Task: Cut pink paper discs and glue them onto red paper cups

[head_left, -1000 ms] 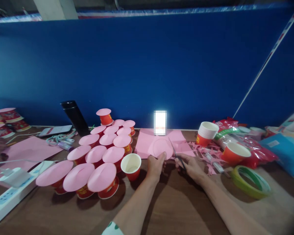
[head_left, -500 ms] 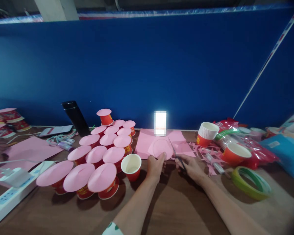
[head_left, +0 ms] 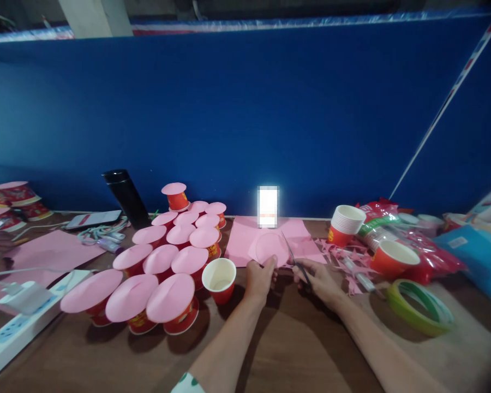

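Observation:
My left hand [head_left: 258, 278] pinches the lower edge of a pink paper disc [head_left: 271, 248] held just above the wooden table. My right hand [head_left: 317, 277] grips black scissors [head_left: 294, 257], whose blades point up along the disc's right edge. A pink paper sheet [head_left: 245, 236] lies flat behind the disc. An open red paper cup [head_left: 219, 279] stands just left of my left hand. Left of it are several red cups capped with pink paper discs [head_left: 172, 297], with one more capped cup [head_left: 175, 195] raised at the back.
A stack of red cups [head_left: 345, 223], a single red cup [head_left: 391, 255], pink scraps [head_left: 349, 256] and a green tape roll [head_left: 417, 305] lie right. A black flask [head_left: 125, 197], a bright phone [head_left: 267, 206], a power strip [head_left: 20, 322] and another pink sheet [head_left: 49, 248] sit left and behind.

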`<state>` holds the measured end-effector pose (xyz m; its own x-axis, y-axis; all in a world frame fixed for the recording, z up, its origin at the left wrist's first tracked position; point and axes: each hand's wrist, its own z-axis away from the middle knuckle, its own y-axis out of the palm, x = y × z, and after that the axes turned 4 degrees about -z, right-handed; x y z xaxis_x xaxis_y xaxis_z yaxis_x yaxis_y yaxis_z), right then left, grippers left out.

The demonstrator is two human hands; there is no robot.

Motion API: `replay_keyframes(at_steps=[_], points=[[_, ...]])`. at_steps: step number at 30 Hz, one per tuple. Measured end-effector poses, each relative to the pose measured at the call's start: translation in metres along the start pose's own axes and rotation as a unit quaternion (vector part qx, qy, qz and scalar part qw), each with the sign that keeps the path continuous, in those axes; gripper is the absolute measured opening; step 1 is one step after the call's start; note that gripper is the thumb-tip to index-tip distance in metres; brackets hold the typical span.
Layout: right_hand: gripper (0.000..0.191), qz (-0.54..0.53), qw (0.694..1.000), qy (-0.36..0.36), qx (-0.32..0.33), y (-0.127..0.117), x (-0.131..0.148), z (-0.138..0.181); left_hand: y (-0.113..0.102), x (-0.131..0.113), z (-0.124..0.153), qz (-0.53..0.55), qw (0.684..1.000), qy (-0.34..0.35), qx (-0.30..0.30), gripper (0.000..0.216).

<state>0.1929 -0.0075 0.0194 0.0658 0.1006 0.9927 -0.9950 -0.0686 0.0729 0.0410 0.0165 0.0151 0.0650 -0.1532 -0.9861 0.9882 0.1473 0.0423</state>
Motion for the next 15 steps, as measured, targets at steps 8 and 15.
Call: replay_keyframes(at_steps=[8, 15], points=[[0.047, -0.005, 1.000, -0.004, 0.003, -0.0003, 0.0006, -0.0001, -0.0005, 0.0006, 0.0002, -0.015, 1.000, 0.011, 0.007, 0.028], [0.046, -0.002, 1.000, -0.007, 0.008, -0.0009, -0.0014, -0.0008, 0.0000, 0.0018, -0.0013, -0.007, 1.000, 0.001, 0.007, 0.028]])
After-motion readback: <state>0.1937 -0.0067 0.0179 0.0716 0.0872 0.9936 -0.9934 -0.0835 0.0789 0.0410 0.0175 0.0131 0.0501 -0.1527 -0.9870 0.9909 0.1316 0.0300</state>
